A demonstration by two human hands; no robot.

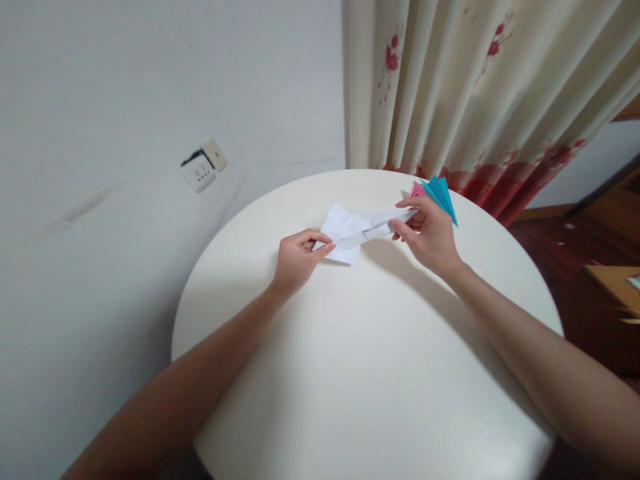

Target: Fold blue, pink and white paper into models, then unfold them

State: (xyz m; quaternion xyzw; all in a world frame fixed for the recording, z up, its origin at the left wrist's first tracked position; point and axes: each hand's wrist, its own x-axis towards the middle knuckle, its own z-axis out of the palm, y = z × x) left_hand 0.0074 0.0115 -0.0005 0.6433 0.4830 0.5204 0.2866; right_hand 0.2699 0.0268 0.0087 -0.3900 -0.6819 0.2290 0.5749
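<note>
A long, narrow piece of folded white paper point(376, 221) stretches between both hands, its right end raised a little above the table. My left hand point(298, 259) pinches the left end between thumb and fingertips. At the other end, my right hand point(431, 233) grips it with the thumb below and the fingers above. Below the folded piece lies a flat white sheet point(336, 217), partly covered by it; whether the two are joined I cannot tell. Just beyond my right hand are a blue folded paper point(441, 197) and a pink folded paper point(416, 191), which the hand partly hides.
Everything rests on a round white table point(320, 380). A white wall point(125, 80) with a socket point(199, 173) borders it at the left. Behind it hangs a cream curtain point(445, 100) with red flowers. Wooden furniture point(613, 287) stands low at the far right.
</note>
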